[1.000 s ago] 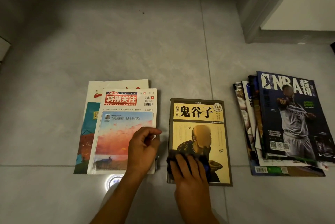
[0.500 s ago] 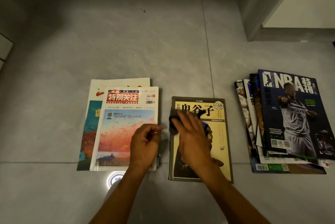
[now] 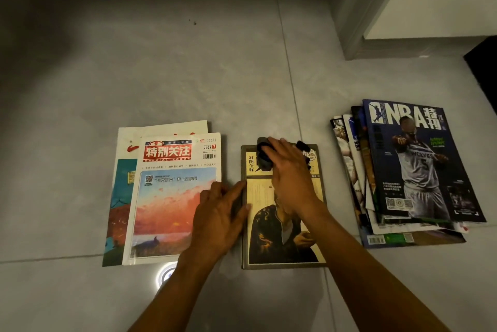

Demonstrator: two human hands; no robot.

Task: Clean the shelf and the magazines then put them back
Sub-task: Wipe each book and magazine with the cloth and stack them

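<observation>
A yellow-covered book (image 3: 282,240) lies flat on the grey floor in the middle. My right hand (image 3: 289,170) presses a dark cloth (image 3: 265,155) onto the top of its cover, fingers spread over the cloth. My left hand (image 3: 220,213) rests at the book's left edge, fingers extended against the spine. To the left lie two stacked magazines, the top one (image 3: 172,197) with a red title and a sunset picture. A fanned pile of magazines (image 3: 414,170) with an NBA issue on top sits to the right.
The tiled grey floor (image 3: 188,76) stretches away beyond the magazines. A grey door frame or wall corner (image 3: 357,22) stands at the upper right, and a dark object (image 3: 484,68) shows at the right edge. A round light reflection (image 3: 165,274) glows on the floor below the left magazines.
My right hand has slid the cloth from the bottom of the book's cover up to its top. My left hand moved right from the red-titled magazine to the book's left edge.
</observation>
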